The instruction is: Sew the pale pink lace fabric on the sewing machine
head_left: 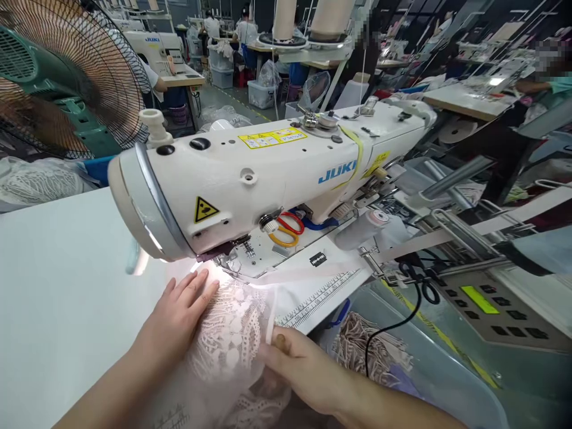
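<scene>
A white JUKI sewing machine (268, 161) stands across the table, its lamp lighting the needle area. Pale pink lace fabric (232, 333) runs from under the machine head toward me and hangs over the front edge. My left hand (179, 316) lies flat on the lace just before the needle area, fingers stretched out. With thumb and fingers closed, my right hand (295, 363) grips the right edge of the lace. The needle itself is hidden by the machine head. A pale strip (308, 271) leads in from the right to the sewing area.
Scissors (286, 229) with red and yellow handles and a razor blade (318, 259) lie on the machine bed. A ruler tape (317, 301) marks the table edge. A control panel (500, 310), a bin of lace strips (370, 345) and a large fan (75, 77) surround the table.
</scene>
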{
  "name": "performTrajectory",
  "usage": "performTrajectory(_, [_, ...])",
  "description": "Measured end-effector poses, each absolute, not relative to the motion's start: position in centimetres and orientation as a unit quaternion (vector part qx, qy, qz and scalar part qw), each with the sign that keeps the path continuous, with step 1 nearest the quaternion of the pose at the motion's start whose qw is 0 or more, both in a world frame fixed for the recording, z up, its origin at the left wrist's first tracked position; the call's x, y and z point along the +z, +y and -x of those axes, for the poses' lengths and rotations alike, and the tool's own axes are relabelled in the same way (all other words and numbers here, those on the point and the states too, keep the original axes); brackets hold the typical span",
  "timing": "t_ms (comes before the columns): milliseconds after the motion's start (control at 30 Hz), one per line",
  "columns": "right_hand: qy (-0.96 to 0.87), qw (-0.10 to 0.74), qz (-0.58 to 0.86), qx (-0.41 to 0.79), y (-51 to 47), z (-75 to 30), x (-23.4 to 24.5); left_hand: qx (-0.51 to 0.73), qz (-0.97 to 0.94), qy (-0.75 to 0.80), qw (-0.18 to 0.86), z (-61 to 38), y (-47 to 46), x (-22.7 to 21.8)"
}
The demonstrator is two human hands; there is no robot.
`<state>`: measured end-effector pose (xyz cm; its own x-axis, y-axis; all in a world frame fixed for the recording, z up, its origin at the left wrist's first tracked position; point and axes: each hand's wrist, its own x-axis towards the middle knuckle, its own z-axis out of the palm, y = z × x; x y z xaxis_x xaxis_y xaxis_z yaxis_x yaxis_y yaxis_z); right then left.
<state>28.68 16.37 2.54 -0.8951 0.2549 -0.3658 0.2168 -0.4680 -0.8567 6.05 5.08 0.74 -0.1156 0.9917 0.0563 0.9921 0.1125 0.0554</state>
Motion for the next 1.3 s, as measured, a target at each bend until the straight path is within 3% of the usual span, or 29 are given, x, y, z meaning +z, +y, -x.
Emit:
performTrajectory(167, [-0.633,0.127,0.194,0.738,17.2,-31.6,5.4,-0.042,0.686,-0.726,-0.008,-5.0,5.0,1.0])
performTrajectory(367, [-0.951,0.135,0.12,0.25,20.6,-30.8,4.3,-0.031,0.706,-0.707,-0.002,-4.1,5.0,0.7])
performTrajectory(467, [-0.984,0.098,0.089,0.122,21.3,-29.4,2.4,-0.022,0.71,-0.703,-0.005,-4.0,5.1,0.8])
performTrajectory(667, [-0.99,0.081,0.046,0.101,20.5,-28.6,1.4,-0.003,0.727,-0.686,-0.021,-3.8,5.3,0.7])
performTrajectory(833, [-0.985,0.071,0.058,0.143,20.1,-28.3,1.8,-0.013,0.745,-0.666,0.029,-3.3,5.3,0.1])
performTrajectory(1300, [-0.992,0.041,0.061,0.106,18.7,-26.4,2.3,-0.032,0.764,-0.64,0.073,-1.9,6.0,0.4])
